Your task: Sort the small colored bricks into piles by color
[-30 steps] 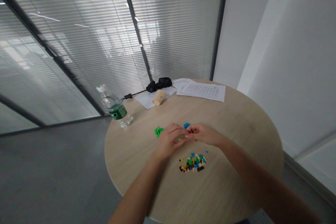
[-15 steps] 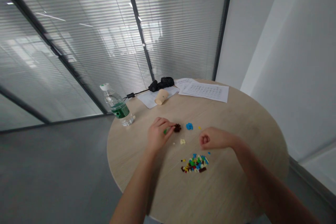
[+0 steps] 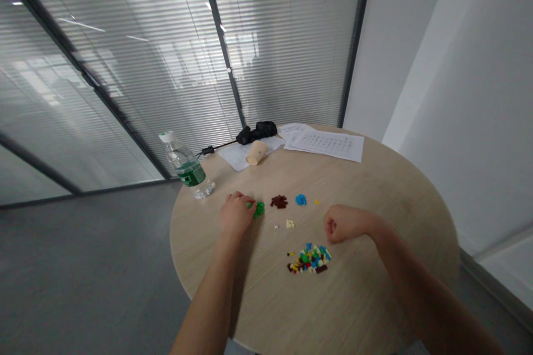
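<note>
On the round wooden table [image 3: 316, 299] my left hand [image 3: 236, 215] rests curled, its fingertips against a small heap of green plastic bricks [image 3: 259, 209]. Whether it holds a brick is hidden. My right hand [image 3: 343, 223] is a closed fist on the right, nearest a mixed-colour heap of small bricks [image 3: 308, 259]. Nothing shows in it. Between the hands lie a dark brown brick heap [image 3: 278, 202], a blue brick heap [image 3: 300, 199], a few cream bricks [image 3: 290, 224] and a yellow brick [image 3: 316, 202].
A plastic water bottle [image 3: 186, 169] with a green label stands at the table's left edge. Farther back are a tan paper cup [image 3: 257, 152], printed papers [image 3: 323, 145], a black cloth item [image 3: 256, 133] and a cable [image 3: 212, 150].
My hands have moved apart from their meeting point. My left hand has shifted left to the green heap, uncovering the brown heap, while my right hand has moved slightly right and stayed closed.
</note>
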Demonstrator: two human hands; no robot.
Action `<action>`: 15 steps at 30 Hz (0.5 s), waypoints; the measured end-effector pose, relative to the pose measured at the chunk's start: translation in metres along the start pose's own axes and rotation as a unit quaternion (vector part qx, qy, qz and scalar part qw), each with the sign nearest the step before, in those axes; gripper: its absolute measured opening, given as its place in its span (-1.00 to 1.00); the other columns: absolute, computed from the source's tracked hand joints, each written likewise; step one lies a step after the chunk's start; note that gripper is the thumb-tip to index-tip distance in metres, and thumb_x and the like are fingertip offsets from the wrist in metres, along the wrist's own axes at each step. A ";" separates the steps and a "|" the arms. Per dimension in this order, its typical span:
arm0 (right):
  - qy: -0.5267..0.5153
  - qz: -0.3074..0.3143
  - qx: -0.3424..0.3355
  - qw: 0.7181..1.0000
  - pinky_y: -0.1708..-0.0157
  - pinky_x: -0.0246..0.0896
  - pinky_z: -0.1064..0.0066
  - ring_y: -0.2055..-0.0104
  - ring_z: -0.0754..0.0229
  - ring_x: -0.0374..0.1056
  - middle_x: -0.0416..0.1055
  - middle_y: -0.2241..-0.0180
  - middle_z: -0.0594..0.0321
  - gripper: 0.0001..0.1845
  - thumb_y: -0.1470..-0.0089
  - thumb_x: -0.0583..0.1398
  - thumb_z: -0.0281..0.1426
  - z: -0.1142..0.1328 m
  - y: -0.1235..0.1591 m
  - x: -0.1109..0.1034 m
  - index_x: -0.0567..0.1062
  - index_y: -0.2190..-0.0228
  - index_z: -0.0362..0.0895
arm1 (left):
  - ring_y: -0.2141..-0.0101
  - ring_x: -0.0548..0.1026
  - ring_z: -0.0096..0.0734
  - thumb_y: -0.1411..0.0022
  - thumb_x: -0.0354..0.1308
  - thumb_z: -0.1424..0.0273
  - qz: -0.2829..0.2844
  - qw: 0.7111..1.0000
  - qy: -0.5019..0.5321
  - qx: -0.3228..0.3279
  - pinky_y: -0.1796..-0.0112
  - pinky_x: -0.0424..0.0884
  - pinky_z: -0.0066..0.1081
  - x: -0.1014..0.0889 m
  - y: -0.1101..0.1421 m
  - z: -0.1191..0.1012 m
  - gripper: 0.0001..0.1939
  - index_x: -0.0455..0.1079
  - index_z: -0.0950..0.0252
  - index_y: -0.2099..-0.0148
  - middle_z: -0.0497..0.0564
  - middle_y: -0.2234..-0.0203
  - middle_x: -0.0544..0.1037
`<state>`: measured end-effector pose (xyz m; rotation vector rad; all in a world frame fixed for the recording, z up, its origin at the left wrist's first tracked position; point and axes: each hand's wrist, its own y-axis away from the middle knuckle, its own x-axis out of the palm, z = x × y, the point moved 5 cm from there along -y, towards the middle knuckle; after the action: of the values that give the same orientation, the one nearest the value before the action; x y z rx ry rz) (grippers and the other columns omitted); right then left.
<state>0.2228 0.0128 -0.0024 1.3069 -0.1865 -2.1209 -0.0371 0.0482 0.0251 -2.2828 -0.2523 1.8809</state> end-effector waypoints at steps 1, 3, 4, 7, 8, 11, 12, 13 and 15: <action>-0.003 -0.005 -0.007 1.000 0.59 0.06 0.53 0.55 0.28 0.29 0.45 0.60 0.25 -0.93 0.27 0.22 -0.51 -0.001 -0.001 -0.001 0.55 0.62 -0.19 | 0.15 0.42 -0.17 -0.19 0.06 0.32 -0.003 1.000 0.004 0.002 0.21 0.37 -0.31 0.000 0.000 0.000 -0.75 0.56 0.18 0.22 0.08 0.22 0.51; -0.010 -0.025 -0.034 0.999 0.58 0.06 0.52 0.54 0.27 0.30 0.46 0.59 0.25 -0.91 0.24 0.21 -0.51 -0.001 -0.003 -0.004 0.55 0.59 -0.19 | 0.13 0.41 -0.18 -0.19 0.06 0.31 -0.024 0.999 0.020 0.012 0.18 0.37 -0.30 -0.001 -0.001 -0.001 -0.74 0.54 0.20 0.17 0.08 0.20 0.50; -0.016 -0.048 -0.048 0.998 0.57 0.06 0.52 0.53 0.27 0.31 0.46 0.58 0.24 -0.91 0.20 0.21 -0.50 -0.001 -0.005 -0.006 0.56 0.57 -0.18 | 0.13 0.41 -0.19 -0.20 0.06 0.31 -0.036 0.999 0.033 0.021 0.16 0.37 -0.30 -0.002 -0.002 -0.002 -0.74 0.53 0.21 0.15 0.08 0.19 0.50; -0.017 -0.187 -0.070 0.980 0.49 0.09 0.48 0.47 0.25 0.33 0.48 0.52 0.23 -0.88 0.06 0.19 -0.43 0.002 -0.012 -0.020 0.55 0.48 -0.17 | 0.15 0.41 -0.25 -0.20 0.06 0.33 -0.057 0.993 0.081 0.068 0.13 0.36 -0.32 -0.003 -0.002 -0.011 -0.76 0.52 0.23 0.17 0.07 0.22 0.49; -0.003 -0.243 -0.069 0.968 0.45 0.11 0.46 0.44 0.24 0.33 0.49 0.48 0.22 -0.86 0.00 0.18 -0.40 0.003 -0.014 -0.025 0.55 0.45 -0.16 | 0.16 0.41 -0.26 -0.21 0.07 0.34 -0.056 0.989 0.098 0.097 0.12 0.36 -0.32 -0.003 -0.001 -0.016 -0.77 0.52 0.24 0.18 0.06 0.24 0.49; 0.055 -0.356 -0.084 0.929 0.32 0.13 0.40 0.32 0.18 0.33 0.49 0.41 0.17 -0.84 -0.09 0.17 -0.35 0.011 -0.022 -0.030 0.53 0.42 -0.15 | 0.19 0.41 -0.30 -0.20 0.08 0.37 -0.039 0.967 0.153 0.199 0.13 0.35 -0.33 -0.002 0.005 -0.036 -0.80 0.52 0.24 0.20 0.05 0.28 0.48; 0.065 -0.380 -0.093 0.918 0.28 0.13 0.39 0.28 0.17 0.32 0.49 0.38 0.16 -0.84 -0.11 0.17 -0.35 0.014 -0.026 -0.030 0.53 0.41 -0.15 | 0.19 0.41 -0.32 -0.20 0.09 0.39 -0.025 0.957 0.173 0.233 0.14 0.35 -0.34 -0.001 0.008 -0.043 -0.81 0.51 0.23 0.20 0.04 0.29 0.48; 0.079 -0.395 -0.106 0.909 0.25 0.13 0.38 0.24 0.15 0.31 0.49 0.37 0.15 -0.84 -0.12 0.17 -0.35 0.017 -0.029 -0.029 0.52 0.40 -0.15 | 0.19 0.42 -0.33 -0.18 0.10 0.42 -0.006 0.945 0.191 0.264 0.13 0.35 -0.34 0.000 0.012 -0.050 -0.82 0.51 0.23 0.20 0.04 0.29 0.48; 0.097 -0.414 -0.116 0.897 0.19 0.13 0.34 0.19 0.11 0.29 0.49 0.35 0.13 -0.84 -0.12 0.18 -0.36 0.021 -0.035 -0.026 0.52 0.41 -0.15 | 0.19 0.42 -0.34 -0.16 0.12 0.45 0.041 0.922 0.218 0.316 0.12 0.35 -0.33 0.002 0.020 -0.064 -0.83 0.51 0.22 0.22 0.03 0.28 0.50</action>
<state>0.1974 0.0518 0.0128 1.6075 0.8285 -2.5336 0.0262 0.0276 0.0305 -2.1622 0.4525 1.1741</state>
